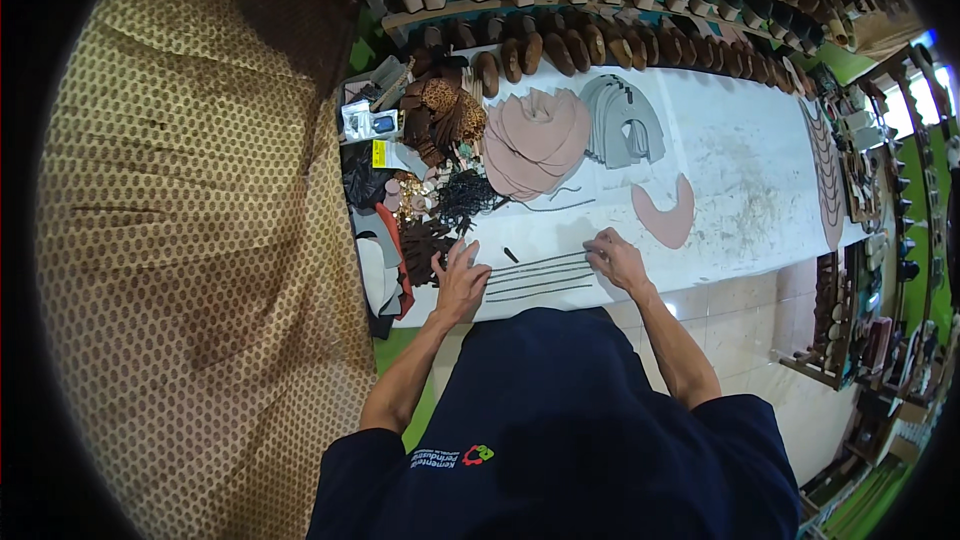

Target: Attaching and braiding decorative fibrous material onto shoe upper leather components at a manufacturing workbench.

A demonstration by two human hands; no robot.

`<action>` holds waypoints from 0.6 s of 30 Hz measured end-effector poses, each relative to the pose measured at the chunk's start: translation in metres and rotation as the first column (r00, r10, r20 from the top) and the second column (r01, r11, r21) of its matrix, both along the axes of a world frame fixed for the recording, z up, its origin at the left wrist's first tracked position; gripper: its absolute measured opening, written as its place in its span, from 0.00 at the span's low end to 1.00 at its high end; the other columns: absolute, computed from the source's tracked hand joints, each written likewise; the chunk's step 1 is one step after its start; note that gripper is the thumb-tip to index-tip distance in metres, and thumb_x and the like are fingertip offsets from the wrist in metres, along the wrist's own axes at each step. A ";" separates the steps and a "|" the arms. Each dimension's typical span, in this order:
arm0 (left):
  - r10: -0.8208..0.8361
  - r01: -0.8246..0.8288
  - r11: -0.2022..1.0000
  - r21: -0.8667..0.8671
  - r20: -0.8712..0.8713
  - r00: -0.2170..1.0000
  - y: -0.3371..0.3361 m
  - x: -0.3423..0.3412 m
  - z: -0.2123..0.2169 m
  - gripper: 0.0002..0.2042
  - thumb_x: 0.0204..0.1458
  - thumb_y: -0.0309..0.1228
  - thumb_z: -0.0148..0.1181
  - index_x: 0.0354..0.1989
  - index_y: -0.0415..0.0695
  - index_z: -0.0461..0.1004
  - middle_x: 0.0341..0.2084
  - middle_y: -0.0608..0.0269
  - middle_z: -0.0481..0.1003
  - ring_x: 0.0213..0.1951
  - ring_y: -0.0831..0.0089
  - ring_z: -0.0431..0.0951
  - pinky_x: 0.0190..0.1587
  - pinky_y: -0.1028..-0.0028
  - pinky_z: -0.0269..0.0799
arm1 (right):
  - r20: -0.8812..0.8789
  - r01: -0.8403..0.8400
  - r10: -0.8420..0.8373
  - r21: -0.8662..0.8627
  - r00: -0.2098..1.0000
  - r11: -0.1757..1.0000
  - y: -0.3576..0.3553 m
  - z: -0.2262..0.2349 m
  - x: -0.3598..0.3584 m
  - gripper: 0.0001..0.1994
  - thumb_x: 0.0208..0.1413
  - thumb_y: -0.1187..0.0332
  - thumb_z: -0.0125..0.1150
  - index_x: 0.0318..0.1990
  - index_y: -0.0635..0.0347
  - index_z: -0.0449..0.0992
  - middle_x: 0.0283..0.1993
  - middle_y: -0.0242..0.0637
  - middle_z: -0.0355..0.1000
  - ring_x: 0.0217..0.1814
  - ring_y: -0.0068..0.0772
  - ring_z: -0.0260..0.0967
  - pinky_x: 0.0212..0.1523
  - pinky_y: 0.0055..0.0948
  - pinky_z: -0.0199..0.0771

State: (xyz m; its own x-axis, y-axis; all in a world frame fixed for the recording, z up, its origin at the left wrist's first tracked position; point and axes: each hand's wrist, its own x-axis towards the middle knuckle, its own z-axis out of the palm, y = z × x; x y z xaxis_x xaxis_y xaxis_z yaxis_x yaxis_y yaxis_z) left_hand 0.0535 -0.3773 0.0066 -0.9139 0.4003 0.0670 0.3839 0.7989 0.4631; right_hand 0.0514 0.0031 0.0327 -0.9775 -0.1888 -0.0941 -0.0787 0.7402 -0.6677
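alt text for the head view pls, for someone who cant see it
Seen from above, a person's left hand and right hand press flat on the two ends of thin dark strips laid in a row on a white worktable. Behind lie stacked pink cut pieces, grey cut pieces and one pink piece.

1. Bare white worktop (740, 155) lies open to the right of the right hand (616, 258).
2. Dark strips (535, 275) lie between both hands.
3. A dark strap heap (425, 245) crowds the left hand (460, 280).
4. Pink cut-outs (535, 145) and grey pieces (620, 120) block the far side.
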 end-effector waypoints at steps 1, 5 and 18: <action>0.000 0.000 1.000 -0.016 0.013 1.000 0.000 0.000 0.001 0.06 0.55 0.33 0.73 0.40 0.54 0.86 0.67 0.59 0.70 0.74 0.52 0.59 0.67 0.31 0.43 | -0.001 0.000 0.000 0.000 1.000 1.000 -0.001 -0.002 -0.001 0.10 0.60 0.63 0.67 0.46 0.54 0.86 0.50 0.37 0.77 0.41 0.43 0.81 0.44 0.40 0.81; 0.006 -0.006 1.000 -0.005 0.034 0.999 -0.005 0.001 0.003 0.05 0.56 0.34 0.69 0.40 0.52 0.85 0.66 0.59 0.69 0.74 0.54 0.57 0.68 0.31 0.41 | 0.037 -0.072 0.070 0.044 0.997 0.996 -0.006 -0.006 -0.009 0.09 0.59 0.63 0.67 0.43 0.55 0.87 0.49 0.36 0.77 0.41 0.42 0.81 0.45 0.40 0.82; 0.008 -0.007 1.000 0.021 -0.039 0.999 0.011 -0.016 0.001 0.04 0.48 0.29 0.65 0.32 0.50 0.83 0.66 0.57 0.69 0.74 0.53 0.58 0.69 0.31 0.39 | 0.069 0.117 -0.113 -0.061 0.991 0.991 -0.026 -0.002 -0.018 0.11 0.60 0.62 0.64 0.42 0.57 0.87 0.49 0.38 0.78 0.39 0.43 0.81 0.43 0.40 0.80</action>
State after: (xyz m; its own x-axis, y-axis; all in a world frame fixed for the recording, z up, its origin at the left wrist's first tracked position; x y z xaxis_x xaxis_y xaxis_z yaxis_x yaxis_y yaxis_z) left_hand 0.0378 -0.3661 0.0075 -0.9135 0.3914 0.1113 0.3961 0.7924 0.4639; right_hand 0.0330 -0.0229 0.0307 -0.9852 -0.0830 -0.1497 0.0501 0.6966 -0.7157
